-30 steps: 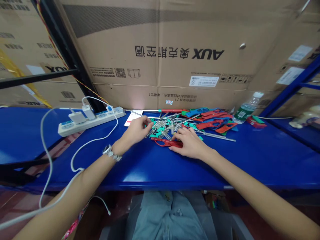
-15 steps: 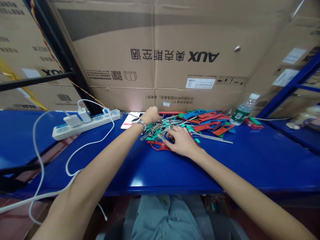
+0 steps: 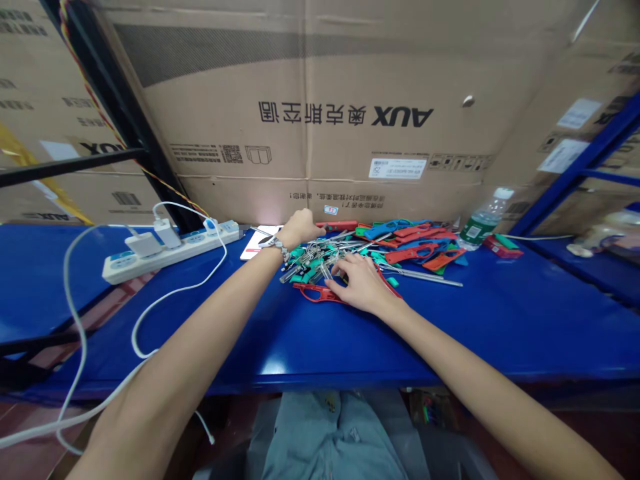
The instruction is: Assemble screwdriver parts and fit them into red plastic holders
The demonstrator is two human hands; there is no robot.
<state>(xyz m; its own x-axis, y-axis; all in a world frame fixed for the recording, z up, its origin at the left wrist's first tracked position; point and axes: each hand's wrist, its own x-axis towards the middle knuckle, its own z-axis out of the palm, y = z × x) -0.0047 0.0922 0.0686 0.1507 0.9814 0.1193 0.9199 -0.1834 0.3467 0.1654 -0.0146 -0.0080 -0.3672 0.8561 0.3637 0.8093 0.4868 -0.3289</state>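
My left hand (image 3: 301,228) reaches over the back left of a heap of small parts (image 3: 313,257). Its fingers are curled closed at the left end of a long red plastic piece (image 3: 341,225); what they hold, if anything, is hidden. My right hand (image 3: 365,281) rests on the heap's front edge, thumb and index finger apart, other fingertips partly hidden. Just beside that thumb lies a red plastic casing (image 3: 315,293) with a finger loop, like a stick-lighter handle. Metal rods, wires and green bits tangle together in the heap. Blue, red and orange casings (image 3: 415,243) pile up to the right.
A white power strip (image 3: 173,250) with plugged-in chargers sits at the left, its white cables trailing over the blue table (image 3: 300,347). Behind stands a large cardboard box (image 3: 215,100). A plastic bottle (image 3: 483,223) and a small red box (image 3: 503,248) are on the right.
The view has shifted very slightly. My left hand has edged a little, while my right hand stays at the same spot on the heap.
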